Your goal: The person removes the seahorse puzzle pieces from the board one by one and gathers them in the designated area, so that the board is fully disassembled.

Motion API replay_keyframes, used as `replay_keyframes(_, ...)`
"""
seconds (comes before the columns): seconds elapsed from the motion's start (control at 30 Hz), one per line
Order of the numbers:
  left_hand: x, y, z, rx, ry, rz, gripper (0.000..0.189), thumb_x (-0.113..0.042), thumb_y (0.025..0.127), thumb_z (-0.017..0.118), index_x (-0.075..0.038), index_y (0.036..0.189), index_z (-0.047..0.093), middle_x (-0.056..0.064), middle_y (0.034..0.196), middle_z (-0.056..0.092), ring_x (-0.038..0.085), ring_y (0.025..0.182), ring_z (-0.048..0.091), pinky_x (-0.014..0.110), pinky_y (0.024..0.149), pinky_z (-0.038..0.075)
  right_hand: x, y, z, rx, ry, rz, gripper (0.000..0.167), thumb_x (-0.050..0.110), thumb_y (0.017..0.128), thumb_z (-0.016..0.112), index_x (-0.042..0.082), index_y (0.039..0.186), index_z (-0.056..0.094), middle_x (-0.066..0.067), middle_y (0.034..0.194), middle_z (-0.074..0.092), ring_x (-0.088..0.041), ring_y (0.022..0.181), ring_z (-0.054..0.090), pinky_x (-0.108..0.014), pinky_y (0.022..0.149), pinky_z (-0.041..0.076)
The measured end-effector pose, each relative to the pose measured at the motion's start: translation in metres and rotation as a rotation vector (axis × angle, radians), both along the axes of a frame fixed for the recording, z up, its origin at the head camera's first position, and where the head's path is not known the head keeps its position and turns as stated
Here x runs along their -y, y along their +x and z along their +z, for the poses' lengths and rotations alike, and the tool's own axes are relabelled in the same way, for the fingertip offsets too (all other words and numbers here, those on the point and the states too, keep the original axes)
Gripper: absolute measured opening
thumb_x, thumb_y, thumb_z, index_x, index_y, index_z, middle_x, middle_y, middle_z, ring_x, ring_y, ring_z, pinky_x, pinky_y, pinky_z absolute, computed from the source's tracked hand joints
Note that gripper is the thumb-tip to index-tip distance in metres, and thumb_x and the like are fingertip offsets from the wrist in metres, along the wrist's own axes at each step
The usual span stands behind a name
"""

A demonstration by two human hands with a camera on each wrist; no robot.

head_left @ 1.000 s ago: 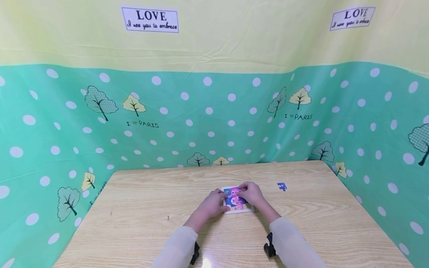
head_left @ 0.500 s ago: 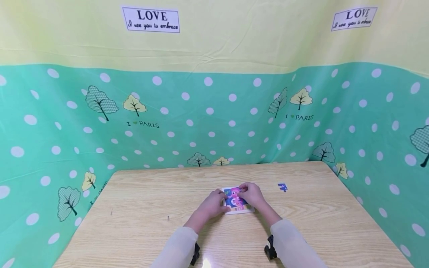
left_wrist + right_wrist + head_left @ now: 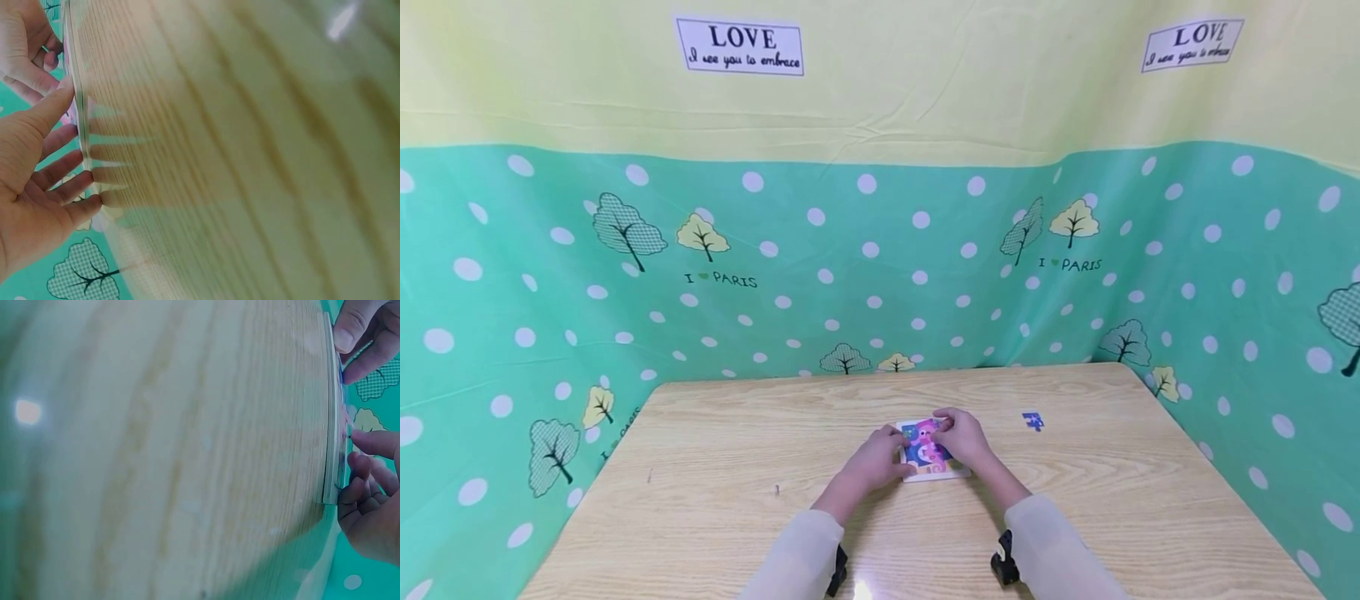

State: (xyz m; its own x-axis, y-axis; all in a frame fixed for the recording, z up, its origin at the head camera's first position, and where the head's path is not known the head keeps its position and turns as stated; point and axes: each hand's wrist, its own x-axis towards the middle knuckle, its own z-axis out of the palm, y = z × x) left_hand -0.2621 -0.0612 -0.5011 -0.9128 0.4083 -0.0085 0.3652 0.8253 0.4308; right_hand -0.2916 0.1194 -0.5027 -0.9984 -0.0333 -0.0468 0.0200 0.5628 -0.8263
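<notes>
Worktop of pale wood grain (image 3: 737, 533) spreads beneath both hands and away to either side of them. Between the hands, lying flat on it, is a thin, nearly square puzzle board with a white rim (image 3: 938, 478) and a pink-and-blue printed face. It looks light and stiff, so a push at one side would likely slide it over the smooth surface; the rim seems the safest hold, since pressure on the face might shift a piece.

The left hand (image 3: 872, 457) braces the side nearest it, fingers fanned along the edge and thumb set apart at the near corner. The right hand (image 3: 964, 437) reaches in over the opposite side, thumb on the printed face and other fingers curled; I cannot tell whether it pinches a piece.

Right of the right hand, well apart from it, lies a small blue jigsaw piece (image 3: 1033, 422), flat and untouched. It should be very light, its tabs bendable, and best taken by opposite edges.
</notes>
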Motion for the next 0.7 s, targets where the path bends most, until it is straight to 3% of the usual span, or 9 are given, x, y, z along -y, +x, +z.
replay_keyframes(0.7,-0.001,-0.0002,0.001,0.007,-0.003,0.001,0.049,-0.035,0.081,0.071,-0.006,0.119,0.061,0.011,0.121,0.056,0.026,0.112,0.055,0.039,0.1,0.047,0.0021,-0.0001,0.0001,-0.02,-0.007,0.026,0.035,0.003,0.082,0.065,0.005,0.117,0.062,-0.004,0.08,0.057,-0.012,0.062,0.048,-0.021,0.053,0.043)
